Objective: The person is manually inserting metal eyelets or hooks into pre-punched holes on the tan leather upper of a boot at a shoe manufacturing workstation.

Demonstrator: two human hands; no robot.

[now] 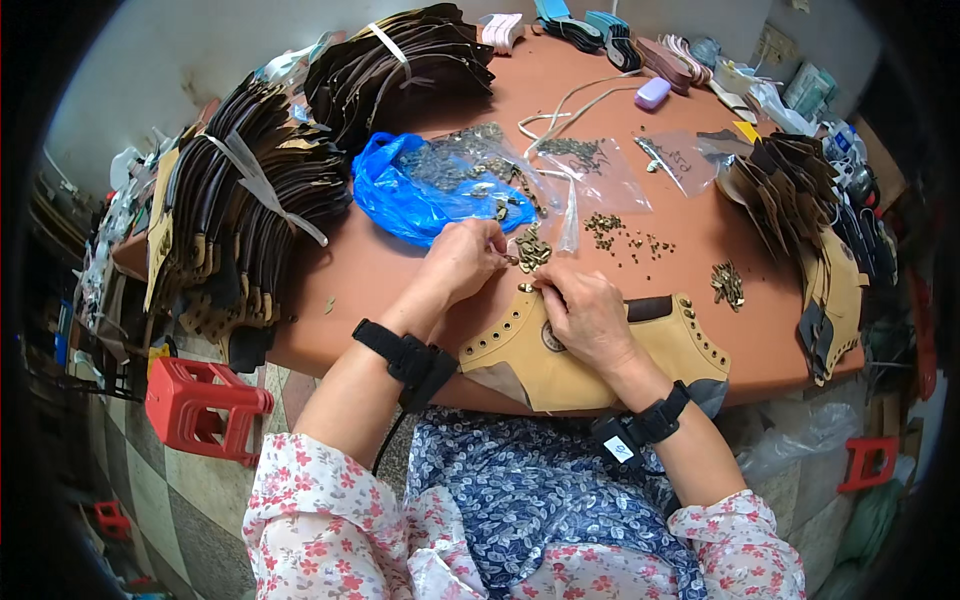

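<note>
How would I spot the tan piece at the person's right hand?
Find the orange-brown table and follow it to its near edge. There, under the right hand, lies the tan piece with two rows of eyelets. Unlike the stacked pieces on either side, it lies spread out alone.

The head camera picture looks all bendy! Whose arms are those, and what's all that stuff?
No robot here: these are a person's two bare hands. A camera worn on the person's head looks down; its wide lens bends straight edges. On the brown table lie small brass-coloured bits, a blue plastic bag and bundles of dark pieces. The right hand is over a tan piece with metal-ringed holes. The left hand is right beside the bits; anything it pinches is too small to tell.
</note>
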